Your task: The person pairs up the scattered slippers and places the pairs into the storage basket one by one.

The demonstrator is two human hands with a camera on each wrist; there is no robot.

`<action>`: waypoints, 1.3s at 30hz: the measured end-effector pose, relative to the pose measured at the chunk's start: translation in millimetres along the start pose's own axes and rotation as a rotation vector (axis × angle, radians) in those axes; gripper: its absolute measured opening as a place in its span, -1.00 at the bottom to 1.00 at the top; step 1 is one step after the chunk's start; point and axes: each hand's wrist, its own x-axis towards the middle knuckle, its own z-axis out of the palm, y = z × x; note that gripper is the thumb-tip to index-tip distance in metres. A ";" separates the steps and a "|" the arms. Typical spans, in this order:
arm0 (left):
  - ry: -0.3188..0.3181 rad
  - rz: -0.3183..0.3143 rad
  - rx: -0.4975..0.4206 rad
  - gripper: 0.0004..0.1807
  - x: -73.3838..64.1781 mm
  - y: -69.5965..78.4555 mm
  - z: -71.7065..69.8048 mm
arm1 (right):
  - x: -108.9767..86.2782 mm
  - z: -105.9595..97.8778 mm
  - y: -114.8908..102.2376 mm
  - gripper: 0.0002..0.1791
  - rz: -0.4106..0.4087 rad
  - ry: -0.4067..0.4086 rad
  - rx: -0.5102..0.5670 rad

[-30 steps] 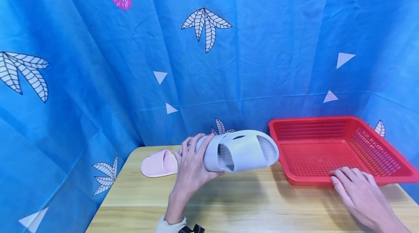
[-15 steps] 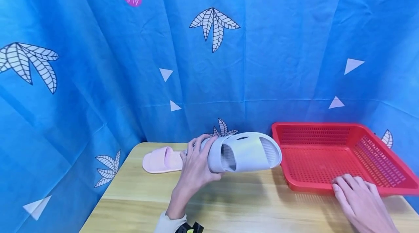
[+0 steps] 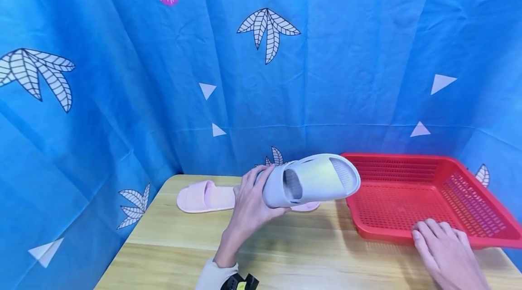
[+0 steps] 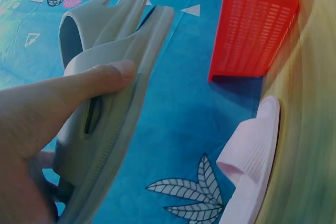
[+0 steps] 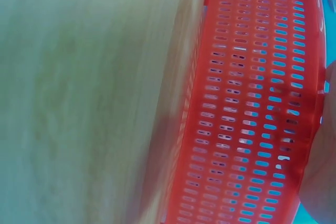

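Observation:
My left hand (image 3: 250, 197) grips a pair of light grey slippers (image 3: 322, 181) above the table, toes pointing right. In the left wrist view the thumb presses on one slipper's strap (image 4: 107, 61) and the second slipper (image 4: 107, 17) lies against it. The toe end overlaps the left rim of a red plastic basket (image 3: 408, 237) in the head view. My right hand (image 3: 450, 249) holds that basket's near rim, fingers curled over it. In the right wrist view only part of this hand (image 5: 323, 166) shows, against the slotted basket wall (image 5: 241, 108).
A pink slipper (image 3: 200, 197) lies at the table's back left. Part of another pink slipper (image 3: 306, 207) shows beneath the grey pair. The wooden table (image 3: 183, 244) meets a blue patterned curtain (image 3: 346, 54) behind and on the left.
My left hand has moved right and slightly up with the grey slippers, uncovering more of the pink slippers. The view has shifted a little. My right hand stays on the basket rim.

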 end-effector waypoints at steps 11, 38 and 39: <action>-0.019 -0.072 -0.138 0.16 17.1 17.6 14.3 | 1.2 -6.0 -2.7 -0.96 -0.002 -0.036 0.015; -0.305 0.001 -0.150 0.11 77.8 91.6 52.9 | 4.8 -6.5 -13.8 -0.91 0.042 -0.094 0.022; -0.310 0.003 -0.153 0.11 78.7 93.6 54.1 | 4.9 -6.9 -14.2 -0.90 0.048 -0.102 0.023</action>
